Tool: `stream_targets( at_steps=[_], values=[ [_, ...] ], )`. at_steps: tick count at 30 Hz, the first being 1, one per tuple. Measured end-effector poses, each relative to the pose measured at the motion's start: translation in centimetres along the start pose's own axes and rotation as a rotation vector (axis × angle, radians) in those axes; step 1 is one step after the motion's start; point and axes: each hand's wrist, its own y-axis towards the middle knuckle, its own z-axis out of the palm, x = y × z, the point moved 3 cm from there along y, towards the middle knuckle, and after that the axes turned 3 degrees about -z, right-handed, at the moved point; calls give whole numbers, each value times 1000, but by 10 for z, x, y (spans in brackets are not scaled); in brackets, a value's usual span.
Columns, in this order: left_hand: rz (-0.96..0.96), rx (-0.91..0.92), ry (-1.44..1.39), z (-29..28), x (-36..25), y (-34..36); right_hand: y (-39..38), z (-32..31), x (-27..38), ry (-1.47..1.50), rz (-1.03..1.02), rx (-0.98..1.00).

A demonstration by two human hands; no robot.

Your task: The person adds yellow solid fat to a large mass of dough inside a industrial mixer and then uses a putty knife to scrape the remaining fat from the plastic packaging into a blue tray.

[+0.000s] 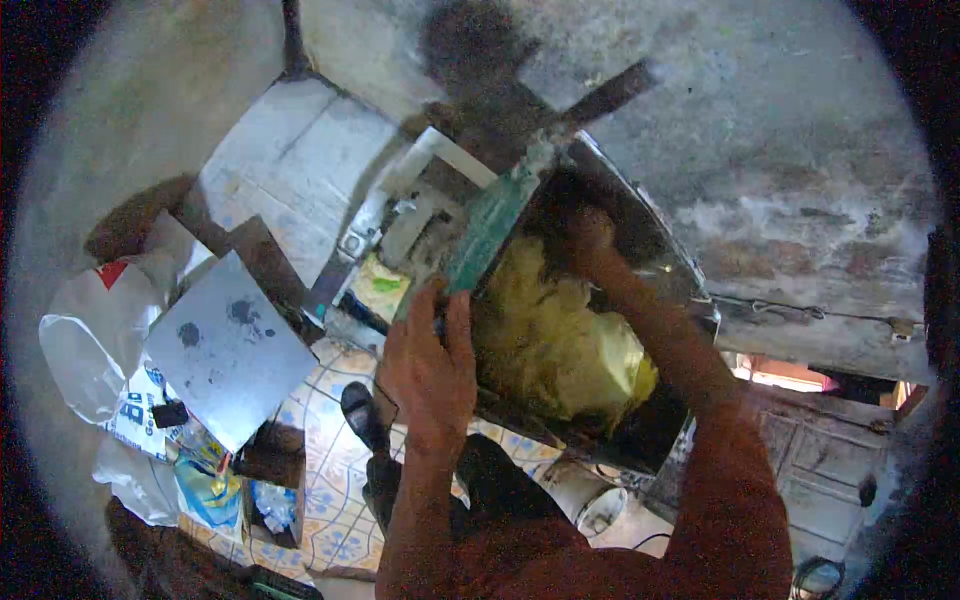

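Observation:
An open box-like cabinet (pixel 640 205) with dark inner walls stands in front of me. Along its left side runs a worn green edge board (pixel 492 228), and the fingers of my left hand (pixel 432 355) are closed over the lower end of it. A crumpled yellow bag or cloth (pixel 540 335) fills much of the interior. Past it, my right hand (pixel 592 235) reaches deep into the dark far part of the cabinet. Shadow hides its fingers, so I cannot tell what it touches.
Left of the cabinet is a grimy metal frame (pixel 432 150) beside a pale panel (pixel 300 150). A stained white board (pixel 230 345), plastic bags (pixel 100 310) and small packets lie farther left. A white bucket (pixel 597 505) stands on the tiled floor (pixel 335 430). A rough wall (pixel 790 150) rises behind.

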Motion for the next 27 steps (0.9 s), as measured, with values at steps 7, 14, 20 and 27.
stream_targets(
  at_steps=[7, 14, 20, 27],
  values=[
    [-142, 88, -33, -6, 5, 1, -64, -34, -34, 1, -283, 123],
    [-61, 56, -7, 1, -1, 0, -82, 65, -112, -137, -148, -5],
    [-50, 40, 71, -4, 0, -1, -149, 63, -157, -128, -120, 126],
    [-153, 105, -19, -9, -7, 0, -153, 32, -147, -4, 86, 164]
  ],
)
